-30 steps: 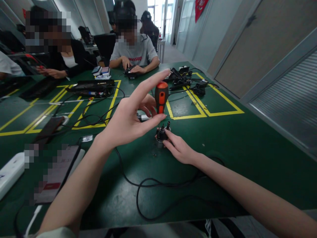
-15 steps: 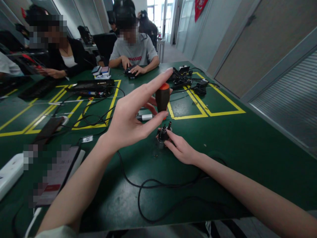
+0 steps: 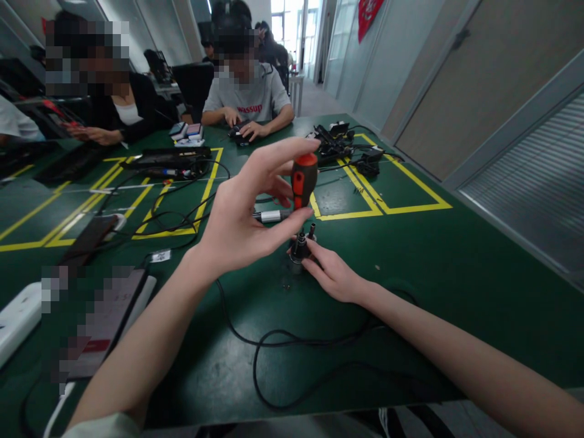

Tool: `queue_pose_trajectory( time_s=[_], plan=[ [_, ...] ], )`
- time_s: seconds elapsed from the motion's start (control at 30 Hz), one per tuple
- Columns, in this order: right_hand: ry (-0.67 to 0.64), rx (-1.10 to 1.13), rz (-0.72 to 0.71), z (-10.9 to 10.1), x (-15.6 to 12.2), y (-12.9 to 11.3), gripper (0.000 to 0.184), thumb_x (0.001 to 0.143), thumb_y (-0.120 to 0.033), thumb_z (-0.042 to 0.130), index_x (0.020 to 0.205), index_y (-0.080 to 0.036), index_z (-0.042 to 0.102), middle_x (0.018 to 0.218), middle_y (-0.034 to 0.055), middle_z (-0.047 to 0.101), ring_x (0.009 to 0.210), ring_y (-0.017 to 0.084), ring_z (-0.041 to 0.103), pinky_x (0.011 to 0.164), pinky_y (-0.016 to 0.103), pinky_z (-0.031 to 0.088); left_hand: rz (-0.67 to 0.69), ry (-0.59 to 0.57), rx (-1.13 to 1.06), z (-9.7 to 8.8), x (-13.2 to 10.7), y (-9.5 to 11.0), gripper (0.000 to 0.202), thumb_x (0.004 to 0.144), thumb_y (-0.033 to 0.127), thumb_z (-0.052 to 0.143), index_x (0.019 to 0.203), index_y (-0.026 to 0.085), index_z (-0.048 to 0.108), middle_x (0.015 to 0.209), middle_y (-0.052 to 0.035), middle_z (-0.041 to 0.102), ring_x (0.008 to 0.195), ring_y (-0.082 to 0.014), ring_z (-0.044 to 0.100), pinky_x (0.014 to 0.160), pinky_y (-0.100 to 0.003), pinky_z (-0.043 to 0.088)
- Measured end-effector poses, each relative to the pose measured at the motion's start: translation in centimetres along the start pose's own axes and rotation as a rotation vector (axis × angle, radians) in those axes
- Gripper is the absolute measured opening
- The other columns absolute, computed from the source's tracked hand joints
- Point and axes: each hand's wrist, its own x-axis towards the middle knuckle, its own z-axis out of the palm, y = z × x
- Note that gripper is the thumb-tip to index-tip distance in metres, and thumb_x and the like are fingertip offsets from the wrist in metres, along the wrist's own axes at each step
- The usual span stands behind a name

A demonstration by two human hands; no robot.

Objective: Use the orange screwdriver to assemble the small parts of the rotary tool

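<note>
My left hand (image 3: 241, 213) grips a stubby screwdriver (image 3: 304, 179) with a black and red handle, thumb low on one side and index finger curled by the top. The screwdriver stands roughly upright, its tip pointing down. Directly below it, my right hand (image 3: 335, 272) pinches a small black and metal part (image 3: 300, 249) with short upright posts, steadying it at the table. Whether the tip sits in a screw cannot be made out. Behind my left fingers lies a black and silver pen-like rod (image 3: 270, 216). Tiny bits (image 3: 286, 286) lie just in front of the part.
A black cable (image 3: 274, 340) loops across the green table (image 3: 424, 255) in front of me. To the left are a phone (image 3: 107, 328) and a white power strip (image 3: 20, 319). Black devices and cords (image 3: 335, 143) lie beyond. Co-workers sit across the table, one handling a black device (image 3: 241, 134).
The screwdriver handle has turned, so red stripes now face me. My left index finger has curled and come lower. My right hand and the part have hardly moved.
</note>
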Motion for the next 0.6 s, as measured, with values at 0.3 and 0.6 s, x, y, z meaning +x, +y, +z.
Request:
queue_pose_trajectory(
  time_s=[0.3,0.6],
  plan=[
    [0.019,0.009,-0.004,0.08,-0.08,0.13,0.046,0.109,-0.027,0.045,0.154,-0.022,0.045,0.143,0.0166,0.067,0.129,0.032,0.067,0.108,0.053,0.056,0.038,-0.026,0.096,-0.22,0.33,0.45,0.053,0.089,0.016,0.074,0.139,0.025,0.059,0.147,-0.0077,0.061,0.127,-0.0250,0.065,0.089,-0.032,0.068],
    [0.015,0.009,-0.003,0.21,-0.25,0.63,0.047,0.110,-0.029,0.043,0.156,-0.021,0.041,0.145,0.0171,0.066,0.133,0.032,0.065,0.110,0.054,0.054,0.094,0.001,0.212,-0.04,0.33,0.15,0.054,0.094,0.025,0.073,0.145,0.031,0.056,0.134,-0.0048,0.070,0.102,-0.0199,0.073,0.077,-0.032,0.068]
  ],
)
